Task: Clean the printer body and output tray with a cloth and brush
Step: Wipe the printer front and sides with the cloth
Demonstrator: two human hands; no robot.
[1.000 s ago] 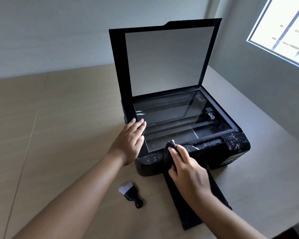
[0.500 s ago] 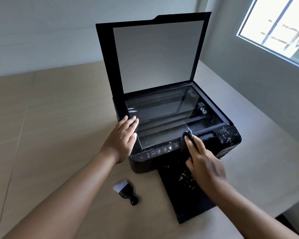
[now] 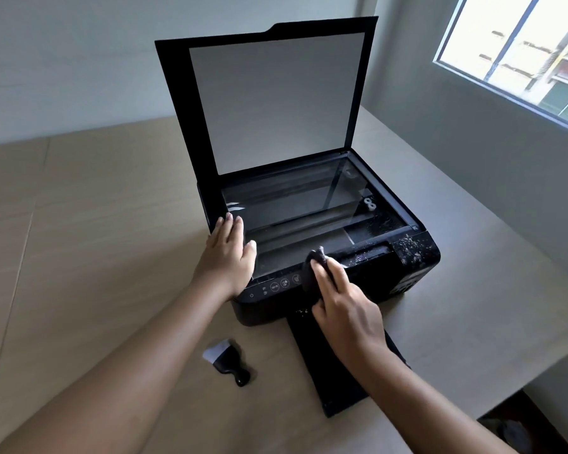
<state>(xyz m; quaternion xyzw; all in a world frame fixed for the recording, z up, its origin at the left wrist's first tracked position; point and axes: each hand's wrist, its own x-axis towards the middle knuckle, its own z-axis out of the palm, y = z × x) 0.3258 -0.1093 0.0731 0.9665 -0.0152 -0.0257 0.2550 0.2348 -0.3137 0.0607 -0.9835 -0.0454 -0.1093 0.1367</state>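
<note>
A black printer stands on the table with its scanner lid raised upright. My left hand rests flat on the printer's front left corner, fingers at the edge of the glass. My right hand presses a dark cloth onto the front control panel, right of the lit buttons. Pale crumbs and dust lie on the printer's front right corner and along the strip beside the cloth. The black output tray sticks out toward me, partly hidden under my right forearm. A small black brush with pale bristles lies on the table.
The wooden table stretches to the left. Its right edge drops off close to the tray. A grey wall and a bright window are on the right.
My right hand with the cloth slid right along the front panel, then back left to the middle. My left hand stayed on the front left corner. The view shifted slightly.
</note>
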